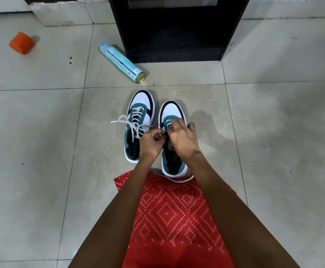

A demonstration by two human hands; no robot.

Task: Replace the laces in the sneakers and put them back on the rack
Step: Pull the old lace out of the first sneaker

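Note:
Two white, teal and black sneakers stand side by side on the tiled floor, toes pointing away from me. The left sneaker point(140, 113) carries a white lace point(127, 123) whose loose ends trail off to the left. Over the right sneaker point(172, 111) both hands work at the eyelets. My left hand point(150, 142) is curled and pinches something small at the tongue, probably a lace end. My right hand point(182, 138) lies across the shoe's throat with its fingers bent down onto the teal eyelet area. What it holds is hidden.
A black shoe rack point(173, 29) stands on the floor straight ahead. A light blue spray can point(122, 61) lies on its side at the rack's left foot. An orange cap point(21, 42) lies far left. Red patterned cloth point(174, 219) covers my lap.

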